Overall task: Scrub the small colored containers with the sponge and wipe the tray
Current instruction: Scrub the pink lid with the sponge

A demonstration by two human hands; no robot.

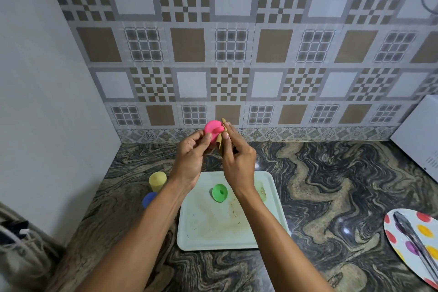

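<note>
My left hand [193,153] holds a small pink container [212,131] raised above the counter, in front of the tiled wall. My right hand [237,157] presses a thin brown sponge [221,143] against the pink container's right side. Below them lies a pale green tray [213,232] with brown smears on its surface. A green container [219,193] stands on the tray's far part. A pale container [260,191] stands on the tray behind my right wrist, partly hidden. A yellow container [157,181] and a blue container [148,198] stand on the counter left of the tray.
The dark marbled counter [331,185] meets a white wall on the left. A white appliance [419,135] stands at the far right. A polka-dot plate [403,242] with metal tongs [412,234] lies at the right front. Cloth items sit at the lower left [16,237].
</note>
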